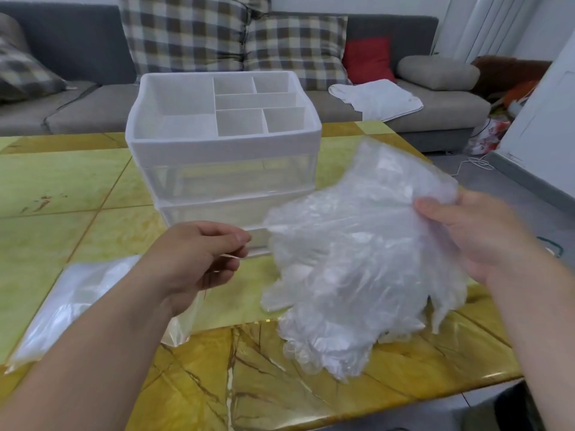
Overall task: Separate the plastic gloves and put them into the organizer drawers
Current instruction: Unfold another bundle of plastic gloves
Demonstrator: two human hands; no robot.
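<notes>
- While the right hand [485,241], at the right of the head view, grips a crumpled bunch of clear plastic gloves [364,259] by its upper edge, thumb on top and fingers curled behind, the bunch hangs down at centre right, its lower end reaching the yellow-green table [77,188].
- At centre, the left hand [199,256] has its fingers curled. Thumb and forefinger pinch the front lip of the lowest drawer [258,244], which stands out a little from the stack.
- Just behind the gloves, in the upper centre, the white organizer [224,144] stands on the table, with a divided tray on top and drawers beneath.
- At the lower left, a plastic bag [77,290] lies flat, partly under the left forearm.
- Across the top runs a grey sofa [93,110] with checked cushions [183,32], a red cushion [367,57] and a white cloth [376,98].
</notes>
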